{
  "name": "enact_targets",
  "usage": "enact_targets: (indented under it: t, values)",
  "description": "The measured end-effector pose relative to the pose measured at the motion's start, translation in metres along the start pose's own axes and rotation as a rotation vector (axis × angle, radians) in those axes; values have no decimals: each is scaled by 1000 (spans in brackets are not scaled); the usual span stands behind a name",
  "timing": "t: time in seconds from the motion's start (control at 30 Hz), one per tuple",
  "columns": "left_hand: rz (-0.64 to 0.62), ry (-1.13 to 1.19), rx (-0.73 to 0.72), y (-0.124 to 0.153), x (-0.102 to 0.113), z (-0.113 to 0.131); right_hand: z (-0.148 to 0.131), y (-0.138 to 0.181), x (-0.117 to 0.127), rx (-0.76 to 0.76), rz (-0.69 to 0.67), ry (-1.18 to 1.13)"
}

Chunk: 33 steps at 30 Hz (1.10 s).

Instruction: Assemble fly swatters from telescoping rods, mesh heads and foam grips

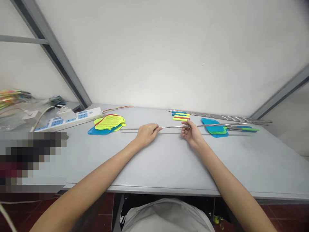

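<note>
A long thin metal rod [171,127] lies crosswise in front of me, just above the table, its right end reaching over other rods. My left hand [147,133] is closed round it near its left part. My right hand [191,134] pinches the same rod between thumb and fingers, with the other fingers loosely curled. Behind the right hand lie several short coloured tubes [181,119], blue, yellow and red. To the right are blue and green fly swatter heads [213,132] with rods and a green handle [251,130]. Yellow and blue mesh swatter heads [109,122] are stacked left of my left hand.
A bundle of metal rods [217,115] lies along the wall at the back right. A white power strip [72,120] with plugs and cables stands on the left. Thin red and yellow strands [118,108] lie behind the left stack. Metal frame posts [60,54] flank the table [164,167].
</note>
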<state>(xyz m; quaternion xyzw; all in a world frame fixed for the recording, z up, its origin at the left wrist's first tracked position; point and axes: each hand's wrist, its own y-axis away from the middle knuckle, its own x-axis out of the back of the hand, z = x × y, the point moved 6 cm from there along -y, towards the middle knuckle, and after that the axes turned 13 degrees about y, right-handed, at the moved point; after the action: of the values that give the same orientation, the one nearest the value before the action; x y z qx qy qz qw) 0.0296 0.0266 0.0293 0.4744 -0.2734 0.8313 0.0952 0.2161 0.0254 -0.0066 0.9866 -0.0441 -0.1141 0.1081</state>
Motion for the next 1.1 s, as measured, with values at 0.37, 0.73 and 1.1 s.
enact_targets:
  t: [0.37,0.73,1.1]
  values:
    - [80,-118,94,-7,8,-25,4,-20,21,-4,53,-109]
    - [158,-169,211,-6,20,-29,6,-26,31,8,147,-163]
    - [126,-122,231,-1,13,-18,8,-25,46,-39,306,-184]
